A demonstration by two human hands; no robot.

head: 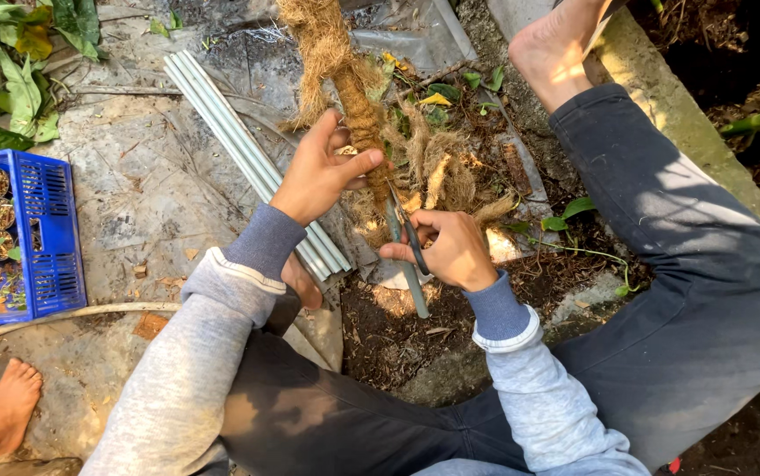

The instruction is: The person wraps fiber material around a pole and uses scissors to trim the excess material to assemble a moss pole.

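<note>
1. Rough, stained concrete ground (142, 194) carries everything, giving way to dark soil (389, 330) at centre.
2. A bundle of pale pipes (239, 145) lies diagonally across the concrete.
3. A blue crate (49, 238) of small potted seedlings sits at the left edge.
4. A hose (63, 315) curves along the ground just below the crate.
5. Green leaves (18, 79) pile at upper left; loose coir fibre (450, 181) and a clear plastic sheet (406, 35) lie at upper centre.
6. A concrete kerb (662, 97) borders the right side.

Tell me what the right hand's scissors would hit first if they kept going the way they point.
Probably the coir-wrapped pole. The right hand aims the scissors up-left along the pole, blades by the loose fibre just below the left hand. Depth is unclear.
</note>
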